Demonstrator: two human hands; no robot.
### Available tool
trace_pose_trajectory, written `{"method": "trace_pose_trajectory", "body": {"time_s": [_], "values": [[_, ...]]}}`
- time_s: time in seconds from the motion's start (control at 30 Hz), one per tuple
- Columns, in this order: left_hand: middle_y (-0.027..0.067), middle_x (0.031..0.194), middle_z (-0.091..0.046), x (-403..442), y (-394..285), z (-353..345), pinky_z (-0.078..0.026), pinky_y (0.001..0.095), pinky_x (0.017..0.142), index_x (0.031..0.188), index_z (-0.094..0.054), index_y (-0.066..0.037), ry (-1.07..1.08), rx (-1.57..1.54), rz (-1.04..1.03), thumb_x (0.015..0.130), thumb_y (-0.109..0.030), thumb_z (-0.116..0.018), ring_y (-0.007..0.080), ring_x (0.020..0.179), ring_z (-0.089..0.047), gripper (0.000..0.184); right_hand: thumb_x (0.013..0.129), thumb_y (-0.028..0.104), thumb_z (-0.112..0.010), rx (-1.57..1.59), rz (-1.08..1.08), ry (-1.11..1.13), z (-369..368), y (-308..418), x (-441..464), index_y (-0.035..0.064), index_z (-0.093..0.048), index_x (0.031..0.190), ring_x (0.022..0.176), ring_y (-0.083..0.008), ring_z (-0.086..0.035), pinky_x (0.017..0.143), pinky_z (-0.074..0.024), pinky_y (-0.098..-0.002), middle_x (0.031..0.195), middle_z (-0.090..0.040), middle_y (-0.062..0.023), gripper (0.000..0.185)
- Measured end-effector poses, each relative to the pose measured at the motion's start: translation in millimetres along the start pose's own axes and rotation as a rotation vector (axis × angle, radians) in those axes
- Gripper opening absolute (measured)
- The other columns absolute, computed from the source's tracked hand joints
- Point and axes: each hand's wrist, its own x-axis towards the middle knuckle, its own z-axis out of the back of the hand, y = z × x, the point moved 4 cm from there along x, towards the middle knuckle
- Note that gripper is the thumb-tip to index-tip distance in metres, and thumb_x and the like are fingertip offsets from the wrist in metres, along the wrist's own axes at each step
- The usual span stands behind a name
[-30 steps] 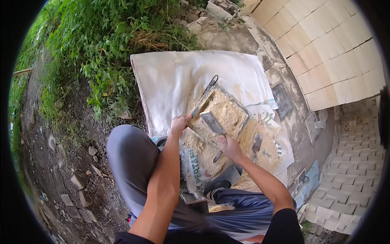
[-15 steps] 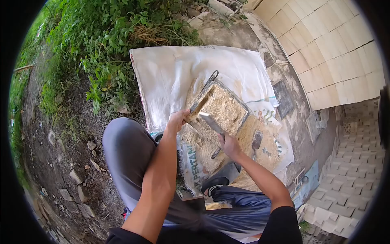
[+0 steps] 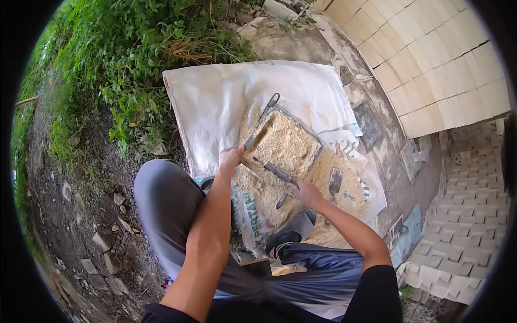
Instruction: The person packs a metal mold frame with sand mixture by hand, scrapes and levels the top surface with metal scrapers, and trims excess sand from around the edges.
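A square dark frame mould (image 3: 318,156) with loop handles lies turned at an angle on the sack, filled with pale, coarse, sawdust-like grain (image 3: 284,141). My left hand (image 3: 231,157) is closed on the left corner of the frame, its fingertips partly hidden. In my closed right hand (image 3: 308,195) is a flat, dark scraper bar (image 3: 279,172), held along the near edge of the mould. The bar's far end points toward my left hand. More loose grain (image 3: 274,207) lies around the frame.
White woven sacks (image 3: 210,102) cover the ground under the mould. A dark flat piece (image 3: 336,181) lies in the grain to the right. My sandalled foot (image 3: 283,242) is close below. Plants (image 3: 134,59) grow left; stacked pale blocks (image 3: 431,81) stand right.
The scraper bar has come down toward me to the near edge and turned, its bright face no longer showing. The grain surface looks more even. My left hand keeps its hold on the frame.
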Motion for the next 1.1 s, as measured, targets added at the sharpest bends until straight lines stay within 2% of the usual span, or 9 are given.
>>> {"method": "trace_pose_trajectory", "body": {"time_s": [0.2,0.27,0.33,0.53,0.63,0.7,0.8,1.03,1.1], "values": [[0.0073,0.091,-0.065,16,12,1,-0.053,0.0288,0.068,0.107,-0.064,0.004,0.055,-0.061,-0.016,0.088,-0.021,-0.068,0.016,0.075,-0.062,0.032,0.097,0.047,-0.042,0.277,0.057,-0.169,37,1,-24,-0.0026,-0.059,0.086,0.057,-0.0429,-0.059,0.054,-0.0457,-0.0486,0.061,-0.057,-0.0248,0.054],[0.0093,0.091,-0.065,7,10,-1,-0.054,0.0312,0.07,0.11,-0.061,0.008,0.041,-0.05,-0.005,0.089,-0.02,-0.067,0.0174,0.077,-0.063,0.035,0.097,0.047,-0.042,0.254,0.039,-0.104,7,-24,-27,-0.0025,-0.059,0.086,0.057,-0.0425,-0.058,0.054,-0.0453,-0.0485,0.06,-0.057,-0.0243,0.054],[0.0036,0.074,-0.062,3,5,-2,-0.043,0.028,0.052,0.095,-0.071,0.0,-0.044,-0.058,-0.041,0.085,-0.021,-0.071,0.0123,0.056,-0.051,0.024,0.097,0.047,-0.042,0.217,0.036,-0.061,6,-30,-22,-0.0024,-0.059,0.086,0.056,-0.042,-0.058,0.054,-0.0449,-0.0483,0.06,-0.056,-0.0238,0.053],[0.0036,0.075,-0.062,13,4,4,-0.045,0.0281,0.055,0.096,-0.07,0.0,-0.005,-0.067,-0.037,0.085,-0.021,-0.071,0.0134,0.061,-0.055,0.023,0.096,0.047,-0.045,0.117,-0.02,0.025,17,-13,-25,-0.0029,-0.058,0.087,0.055,-0.0413,-0.058,0.054,-0.0453,-0.0473,0.057,-0.055,-0.0242,0.052],[0.0041,0.076,-0.062,13,18,1,-0.044,0.028,0.055,0.096,-0.07,0.0,0.0,-0.087,-0.03,0.085,-0.022,-0.071,0.0135,0.061,-0.054,0.024,0.095,0.051,-0.043,0.285,0.042,-0.147,11,-15,-33,-0.0029,-0.057,0.081,0.055,-0.0424,-0.057,0.054,-0.0456,-0.0486,0.057,-0.055,-0.0255,0.057],[0.0043,0.076,-0.062,17,4,2,-0.044,0.0278,0.054,0.096,-0.07,0.0,-0.027,-0.097,-0.06,0.085,-0.022,-0.071,0.0135,0.06,-0.054,0.024,0.095,0.046,-0.049,0.024,-0.029,-0.012,-14,-29,-26,-0.0029,-0.056,0.08,0.059,-0.0431,-0.058,0.057,-0.0452,-0.0491,0.06,-0.055,-0.0268,0.051],[0.0053,0.078,-0.063,9,7,3,-0.045,0.0278,0.056,0.098,-0.069,0.001,-0.018,-0.069,-0.006,0.086,-0.021,-0.07,0.0141,0.063,-0.056,0.025,0.095,0.045,-0.049,0.074,-0.063,0.074,-2,-30,-26,-0.0031,-0.056,0.083,0.061,-0.0429,-0.059,0.058,-0.0458,-0.0492,0.061,-0.055,-0.0267,0.05],[0.0069,0.085,-0.065,14,13,0,-0.046,0.0279,0.058,0.099,-0.069,0.002,-0.02,-0.143,-0.045,0.085,-0.021,-0.071,0.0151,0.066,-0.058,0.027,0.094,0.049,-0.048,0.313,0.016,-0.227,6,-20,-37,-0.0024,-0.056,0.077,0.052,-0.0403,-0.057,0.05,-0.0435,-0.0481,0.056,-0.054,-0.0237,0.055],[0.0066,0.085,-0.065,9,8,-2,-0.047,0.0287,0.059,0.099,-0.069,0.001,-0.049,-0.095,-0.04,0.085,-0.021,-0.071,0.0155,0.067,-0.058,0.026,0.094,0.047,-0.049,-0.014,-0.004,-0.091,-19,-29,-29,-0.0028,-0.055,0.078,0.05,-0.0393,-0.056,0.048,-0.042,-0.0473,0.054,-0.053,-0.0229,0.053]]}}
